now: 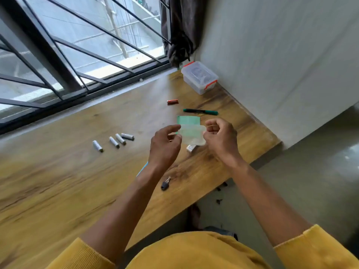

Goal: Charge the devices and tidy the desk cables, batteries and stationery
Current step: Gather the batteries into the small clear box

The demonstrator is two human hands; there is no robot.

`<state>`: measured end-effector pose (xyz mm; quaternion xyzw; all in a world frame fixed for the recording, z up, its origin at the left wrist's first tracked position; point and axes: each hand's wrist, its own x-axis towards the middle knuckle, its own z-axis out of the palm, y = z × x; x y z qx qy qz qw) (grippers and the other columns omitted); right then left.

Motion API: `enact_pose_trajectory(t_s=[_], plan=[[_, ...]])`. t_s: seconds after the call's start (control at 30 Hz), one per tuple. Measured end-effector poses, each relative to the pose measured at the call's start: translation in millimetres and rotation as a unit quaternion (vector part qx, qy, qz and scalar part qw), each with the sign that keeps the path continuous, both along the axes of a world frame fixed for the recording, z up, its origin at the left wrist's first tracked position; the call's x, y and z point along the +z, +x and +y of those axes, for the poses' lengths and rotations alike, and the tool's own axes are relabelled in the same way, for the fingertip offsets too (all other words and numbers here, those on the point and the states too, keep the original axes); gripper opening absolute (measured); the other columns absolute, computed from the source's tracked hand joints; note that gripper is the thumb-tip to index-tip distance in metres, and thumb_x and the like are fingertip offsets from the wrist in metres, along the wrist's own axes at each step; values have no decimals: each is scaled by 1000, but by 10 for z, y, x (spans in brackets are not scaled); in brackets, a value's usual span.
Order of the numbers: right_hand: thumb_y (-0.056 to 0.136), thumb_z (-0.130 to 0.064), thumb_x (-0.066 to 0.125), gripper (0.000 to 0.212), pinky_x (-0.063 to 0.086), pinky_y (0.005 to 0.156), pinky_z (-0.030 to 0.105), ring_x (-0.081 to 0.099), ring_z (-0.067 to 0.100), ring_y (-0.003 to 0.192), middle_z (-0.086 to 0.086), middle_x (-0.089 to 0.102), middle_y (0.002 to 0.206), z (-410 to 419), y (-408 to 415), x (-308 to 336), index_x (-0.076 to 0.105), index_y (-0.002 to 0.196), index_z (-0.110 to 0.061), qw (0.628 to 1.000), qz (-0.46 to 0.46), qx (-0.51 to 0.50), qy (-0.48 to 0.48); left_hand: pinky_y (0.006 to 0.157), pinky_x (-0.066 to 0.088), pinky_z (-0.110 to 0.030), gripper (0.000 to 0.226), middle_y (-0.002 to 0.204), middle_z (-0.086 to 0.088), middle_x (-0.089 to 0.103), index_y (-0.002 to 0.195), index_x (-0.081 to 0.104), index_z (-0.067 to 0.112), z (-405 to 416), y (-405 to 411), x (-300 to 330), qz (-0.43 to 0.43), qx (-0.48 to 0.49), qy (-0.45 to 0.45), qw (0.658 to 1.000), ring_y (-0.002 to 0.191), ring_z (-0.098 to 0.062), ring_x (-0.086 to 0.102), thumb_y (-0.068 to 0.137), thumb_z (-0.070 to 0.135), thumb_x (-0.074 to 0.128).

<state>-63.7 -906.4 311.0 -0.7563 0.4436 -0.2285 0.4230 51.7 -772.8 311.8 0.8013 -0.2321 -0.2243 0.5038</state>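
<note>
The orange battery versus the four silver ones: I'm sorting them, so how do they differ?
The orange battery lies alone near the clear lidded box; the silver batteries lie grouped further left. It is copper-orange, they are silver-white. All lie flat on the desk, untouched by either hand.

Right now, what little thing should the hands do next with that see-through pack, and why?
Probably pull the clear pack open. Both the left hand and the right hand pinch its edges above the desk, and four silver batteries lie loose there, apparently waiting for a holder.
</note>
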Motion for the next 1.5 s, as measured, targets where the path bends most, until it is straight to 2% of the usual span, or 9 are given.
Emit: enact_pose_trajectory(t_s=[0.1,0.43,0.57,0.7,0.8,0.97,1.13,1.33,1.5], plan=[[91,-8,70,27,60,90,29,69,11,97,0,73,106,272,277,-8,72,118,-13,999,4,48,-3,97,61,-36,35,123,10,76,129,74,24,452,47,-26,17,69,-8,997,101,-4,74,98,13,63],[91,-10,68,29,56,98,28,70,11,102,-3,76,107,1278,1107,-250,77,118,-15,971,35,235,40,100,60,-46,34,119,10,76,124,75,26,1678,304,-208,54,250,19,967,101,-16,76,94,15,65],[89,-10,67,27,55,95,29,70,13,101,-3,75,103,1562,1321,-363,77,114,-14,962,50,264,47,98,61,-45,32,114,8,76,122,76,25,1975,382,-264,55,277,27,959,100,-19,76,95,11,65],[88,-8,67,18,57,96,37,70,24,100,8,77,101,1737,1440,-420,77,103,-7,959,60,274,47,98,60,-44,33,113,10,76,120,77,28,2162,447,-296,61,280,42,957,101,-19,76,94,11,65],[89,-10,69,22,55,97,30,69,15,103,-3,74,100,1810,1465,-470,77,107,-16,957,61,275,63,96,62,-46,29,108,12,78,110,78,32,2268,491,-383,74,282,46,955,99,-18,77,90,13,68],[92,-13,68,24,51,94,24,68,13,105,-6,72,103,1800,1480,-514,76,114,-16,959,58,267,74,91,63,-40,27,110,13,77,112,77,30,2332,511,-383,66,277,38,958,98,-14,76,93,13,69],[90,-13,66,25,51,90,26,69,16,102,1,76,107,1596,1567,-490,77,112,-15,976,45,212,22,78,52,-15,29,105,20,72,114,73,32,2325,579,-277,15,280,36,959,94,7,66,98,10,64],[88,-15,64,23,53,81,36,65,27,94,8,71,101,1277,1832,-573,73,109,-14,956,90,253,-119,93,60,-33,28,108,15,78,112,78,28,2141,684,-193,18,275,-24,961,104,-5,72,100,8,63],[90,-10,62,30,50,82,35,61,31,105,12,64,114,1058,2055,-652,70,119,-14,931,141,299,-155,82,63,-31,27,107,6,80,114,79,24,1945,689,-135,66,291,-77,951,105,-16,75,102,8,61]])
